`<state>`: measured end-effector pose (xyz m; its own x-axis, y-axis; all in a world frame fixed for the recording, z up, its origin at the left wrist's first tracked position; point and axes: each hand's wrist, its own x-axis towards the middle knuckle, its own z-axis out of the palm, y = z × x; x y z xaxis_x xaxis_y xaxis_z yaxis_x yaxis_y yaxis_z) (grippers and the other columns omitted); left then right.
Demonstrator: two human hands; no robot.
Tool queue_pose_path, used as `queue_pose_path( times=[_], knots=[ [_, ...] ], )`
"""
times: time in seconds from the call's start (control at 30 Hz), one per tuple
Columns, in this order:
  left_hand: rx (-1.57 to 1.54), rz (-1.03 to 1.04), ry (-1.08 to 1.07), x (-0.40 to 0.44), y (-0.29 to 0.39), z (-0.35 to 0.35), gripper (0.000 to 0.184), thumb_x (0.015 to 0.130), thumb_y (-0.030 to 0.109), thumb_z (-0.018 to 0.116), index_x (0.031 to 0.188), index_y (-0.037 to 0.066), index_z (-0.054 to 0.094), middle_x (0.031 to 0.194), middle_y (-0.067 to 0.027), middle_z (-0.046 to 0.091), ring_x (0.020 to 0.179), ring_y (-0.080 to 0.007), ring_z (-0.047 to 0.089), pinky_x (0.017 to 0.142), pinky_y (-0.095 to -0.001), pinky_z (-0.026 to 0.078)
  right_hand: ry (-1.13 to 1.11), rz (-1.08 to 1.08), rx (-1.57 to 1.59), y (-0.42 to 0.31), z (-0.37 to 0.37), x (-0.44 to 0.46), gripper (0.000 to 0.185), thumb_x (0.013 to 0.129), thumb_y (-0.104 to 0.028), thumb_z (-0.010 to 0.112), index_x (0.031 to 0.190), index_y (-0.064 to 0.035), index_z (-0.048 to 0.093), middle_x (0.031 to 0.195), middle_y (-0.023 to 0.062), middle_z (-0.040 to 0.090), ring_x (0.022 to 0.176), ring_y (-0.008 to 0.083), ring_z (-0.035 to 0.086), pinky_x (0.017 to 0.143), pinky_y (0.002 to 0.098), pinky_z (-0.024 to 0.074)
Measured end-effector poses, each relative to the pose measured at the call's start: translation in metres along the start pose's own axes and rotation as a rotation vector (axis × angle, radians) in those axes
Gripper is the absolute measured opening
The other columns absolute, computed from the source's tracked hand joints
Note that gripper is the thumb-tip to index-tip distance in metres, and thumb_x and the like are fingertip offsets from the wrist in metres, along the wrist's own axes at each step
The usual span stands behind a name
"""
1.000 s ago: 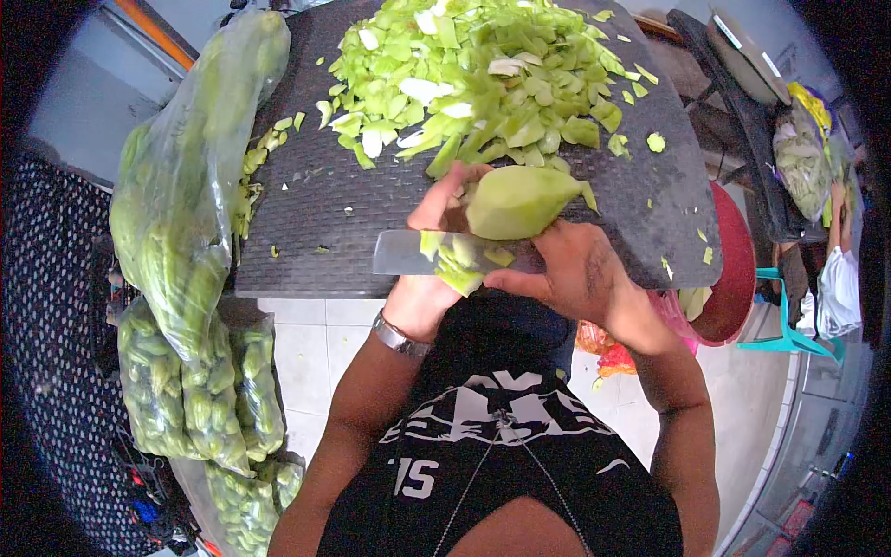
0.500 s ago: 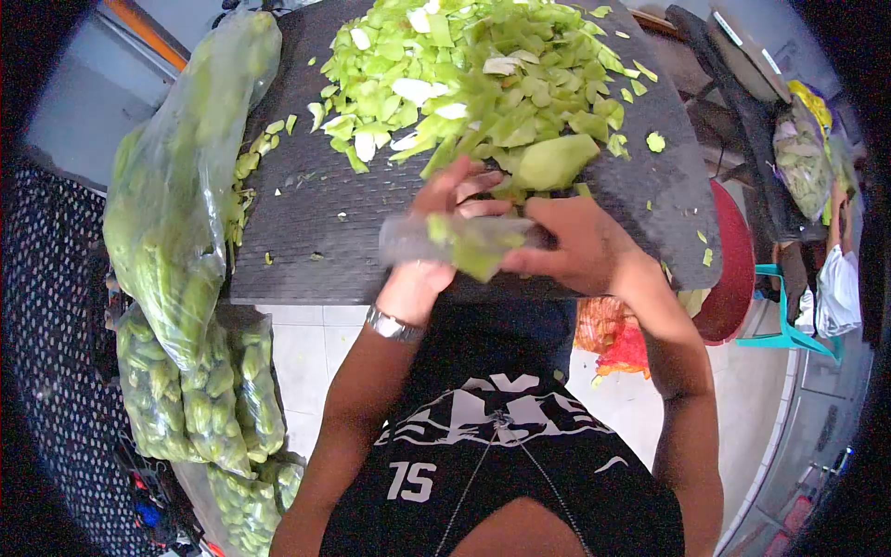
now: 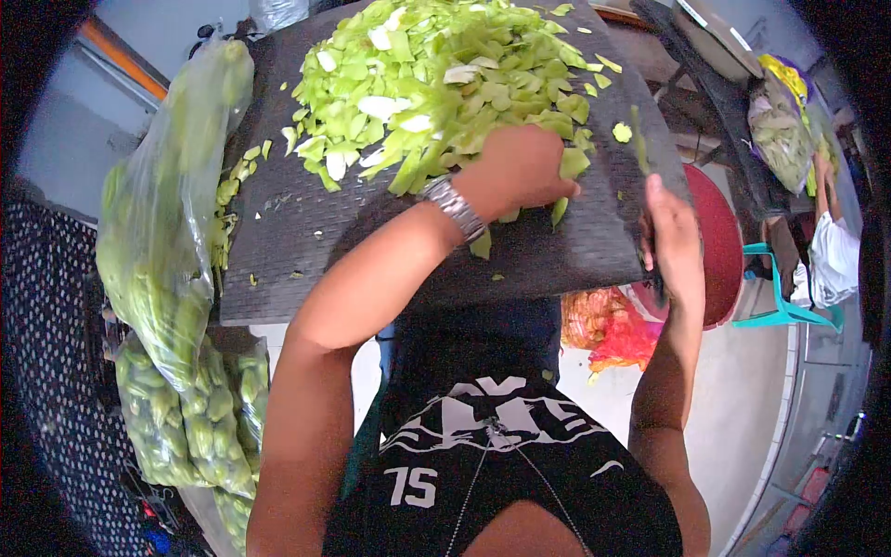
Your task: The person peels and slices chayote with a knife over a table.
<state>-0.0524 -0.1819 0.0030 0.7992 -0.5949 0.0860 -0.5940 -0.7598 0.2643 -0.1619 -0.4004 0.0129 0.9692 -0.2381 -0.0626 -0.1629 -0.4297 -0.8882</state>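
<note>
A big heap of pale green vegetable slices [image 3: 445,74] covers the far middle of the dark tabletop [image 3: 288,251]. My left hand [image 3: 524,167], with a metal watch on the wrist, reaches over the near right side of the heap. Its fingers are curled down, and whatever they grip is hidden beneath them; green pieces show just under the hand. My right hand [image 3: 675,237] is at the table's right edge, closed around a knife [image 3: 639,139]. The blade points away from me, blurred by motion, and the dark handle end sticks out below the fist.
Clear plastic bags [image 3: 158,232] of green vegetables stand along the left side. At right are a red tub [image 3: 715,251], a turquoise stool [image 3: 784,297] and another person's arm [image 3: 824,186]. Red and orange net bags [image 3: 613,325] lie on the floor below.
My hands have parted from in front of the heap. The left moved forward and right over the slices; the right swung the knife to the right edge, turning its blade away from me.
</note>
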Motion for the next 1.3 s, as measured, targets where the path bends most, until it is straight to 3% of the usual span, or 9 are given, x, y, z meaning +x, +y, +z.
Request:
queue_pose_path(
  times=[0.2,0.37,0.6,0.67,0.77,0.87,1.0,1.13,1.3],
  knots=[
    [-0.041,0.011,-0.075,0.006,0.009,0.019,0.062,0.071,0.043,0.084,0.111,0.000,0.065,0.096,-0.0217,0.072,0.087,-0.0403,0.071,0.075,-0.0491,0.058,-0.009,-0.175,-0.293,-0.015,0.009,-0.005,0.036,0.096,-0.035,0.073,0.080,-0.0056,0.060,0.061,-0.0023,0.049,0.057,0.0092,0.043,0.052,0.0303,0.0344],
    [-0.376,-0.085,0.066,-0.048,-0.011,-0.001,0.059,0.077,0.036,0.082,0.120,0.000,0.063,0.099,-0.0221,0.073,0.086,-0.0379,0.072,0.076,-0.0457,0.058,-0.042,-0.402,0.301,-0.064,0.009,-0.002,0.033,0.101,-0.039,0.063,0.094,-0.0074,0.056,0.070,0.0002,0.051,0.049,0.0090,0.047,0.040,0.0231,0.0321],
    [-2.373,-0.228,-0.033,-0.133,-0.077,0.009,0.052,0.096,0.046,0.057,0.127,0.004,0.061,0.118,-0.0203,0.068,0.095,-0.0313,0.068,0.074,-0.0426,0.058,-0.246,-0.548,0.760,-0.100,0.089,0.037,0.057,0.102,-0.065,0.043,0.085,-0.0107,0.046,0.068,-0.0002,0.042,0.042,0.0094,0.040,0.035,0.0238,0.0299],
    [-2.431,-0.337,0.192,-0.147,-0.070,0.000,0.054,0.095,0.046,0.057,0.129,0.003,0.059,0.122,-0.0233,0.064,0.091,-0.0351,0.067,0.075,-0.0462,0.060,-0.755,0.184,0.636,-0.089,0.106,0.054,0.054,0.104,-0.062,0.042,0.082,-0.0130,0.046,0.065,-0.0021,0.042,0.039,0.0073,0.037,0.033,0.0237,0.0278],
    [-2.424,-0.412,0.380,-0.164,-0.059,-0.020,0.050,0.097,0.042,0.055,0.127,0.001,0.060,0.124,-0.0255,0.062,0.090,-0.0377,0.067,0.070,-0.0501,0.062,-0.970,0.461,0.707,-0.074,0.113,0.058,0.054,0.100,-0.064,0.049,0.079,-0.0148,0.049,0.062,-0.0023,0.046,0.038,0.0088,0.039,0.032,0.0264,0.0299],
    [-2.532,-0.177,0.256,-0.167,-0.081,-0.004,0.044,0.100,0.038,0.053,0.124,0.001,0.062,0.120,-0.0235,0.065,0.093,-0.0357,0.068,0.068,-0.0511,0.064,-0.983,0.392,0.680,-0.071,0.109,0.042,0.056,0.100,-0.066,0.048,0.075,-0.0155,0.047,0.061,-0.0026,0.046,0.036,0.0084,0.037,0.031,0.0268,0.0302],
    [-2.282,-0.610,0.511,-0.156,-0.061,-0.003,0.039,0.102,0.034,0.053,0.126,0.004,0.061,0.108,-0.0157,0.071,0.093,-0.0264,0.070,0.074,-0.0483,0.061,-0.791,0.057,0.208,-0.061,0.115,0.019,0.059,0.100,-0.065,0.049,0.078,-0.0104,0.053,0.061,0.0009,0.050,0.043,0.0151,0.048,0.038,0.0325,0.0393],
    [-2.366,-0.632,0.581,-0.149,-0.045,0.003,0.039,0.101,0.032,0.055,0.129,0.006,0.059,0.119,-0.0121,0.069,0.106,-0.0288,0.068,0.087,-0.0478,0.056,-0.489,-0.384,-0.359,-0.090,0.110,-0.015,0.060,0.095,-0.059,0.062,0.090,0.0002,0.057,0.080,0.0192,0.065,0.070,0.0381,0.066,0.068,0.0500,0.0514],
    [-2.396,-0.542,0.479,-0.155,-0.042,0.020,0.050,0.099,0.044,0.058,0.135,0.009,0.058,0.123,-0.0129,0.068,0.109,-0.0299,0.066,0.096,-0.0453,0.054,-0.482,-0.686,-0.504,-0.081,0.117,-0.039,0.063,0.089,-0.063,0.065,0.098,-0.0020,0.057,0.087,0.0224,0.065,0.080,0.0431,0.068,0.068,0.0505,0.0537]
  ],
)
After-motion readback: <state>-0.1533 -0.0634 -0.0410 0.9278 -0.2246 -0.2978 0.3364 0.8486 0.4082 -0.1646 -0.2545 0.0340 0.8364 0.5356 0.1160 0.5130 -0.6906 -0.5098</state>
